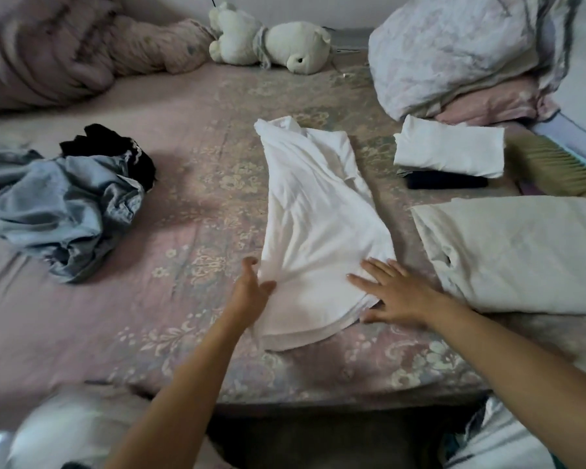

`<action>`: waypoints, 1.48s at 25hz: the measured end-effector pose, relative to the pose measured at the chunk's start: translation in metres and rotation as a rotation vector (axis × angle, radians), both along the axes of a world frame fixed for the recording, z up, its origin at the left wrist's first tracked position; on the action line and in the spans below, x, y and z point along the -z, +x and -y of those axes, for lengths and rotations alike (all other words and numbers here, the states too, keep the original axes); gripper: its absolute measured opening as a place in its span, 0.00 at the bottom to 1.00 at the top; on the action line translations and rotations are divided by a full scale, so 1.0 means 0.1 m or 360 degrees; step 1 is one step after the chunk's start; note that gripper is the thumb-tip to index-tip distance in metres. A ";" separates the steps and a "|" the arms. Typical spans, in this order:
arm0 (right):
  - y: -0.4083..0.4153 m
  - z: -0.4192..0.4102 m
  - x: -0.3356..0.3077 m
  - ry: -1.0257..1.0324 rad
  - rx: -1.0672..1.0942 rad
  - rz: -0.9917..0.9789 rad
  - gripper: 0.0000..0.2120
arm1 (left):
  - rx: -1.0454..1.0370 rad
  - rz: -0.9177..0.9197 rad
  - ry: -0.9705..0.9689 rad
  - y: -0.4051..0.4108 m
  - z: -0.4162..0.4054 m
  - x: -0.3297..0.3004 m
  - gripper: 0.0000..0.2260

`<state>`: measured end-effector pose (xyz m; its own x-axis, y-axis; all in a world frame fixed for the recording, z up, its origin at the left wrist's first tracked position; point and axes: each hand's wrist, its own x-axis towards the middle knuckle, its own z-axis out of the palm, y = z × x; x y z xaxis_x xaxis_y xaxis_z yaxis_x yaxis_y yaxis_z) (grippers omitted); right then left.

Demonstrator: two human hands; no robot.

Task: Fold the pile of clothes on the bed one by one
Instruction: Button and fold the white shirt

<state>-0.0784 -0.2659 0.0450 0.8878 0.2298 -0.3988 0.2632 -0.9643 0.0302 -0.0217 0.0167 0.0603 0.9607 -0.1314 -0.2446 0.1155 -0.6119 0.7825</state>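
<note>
A white, thin cotton-like shirt (318,218) lies lengthwise in the middle of the pink floral bedsheet (190,184), already narrowed into a long strip; the right hand (394,292) presses flat on its lower right corner, fingers straight and spread; the left hand (252,289) touches the lower left edge, fingers loosely extended, pinching nothing that I can see; the cloth looks light, limp and crease-prone, so the hem corners seem the best hold; a crumpled blue denim garment (68,204) waits at the left.
</note>
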 end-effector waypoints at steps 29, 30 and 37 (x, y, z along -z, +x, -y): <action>2.28 -0.38 -0.15 0.0680 0.0431 0.0958 0.12 | 0.0673 0.0538 0.1035 2.16 0.99 0.40 0.29; 2.57 -0.36 -0.19 0.0737 0.0578 0.0880 0.10 | 0.0665 0.0540 0.1013 2.19 1.05 0.46 0.30; 3.85 -0.52 -0.04 0.0899 0.1499 0.0379 0.26 | 0.0407 0.1090 0.0883 2.17 1.12 0.84 0.28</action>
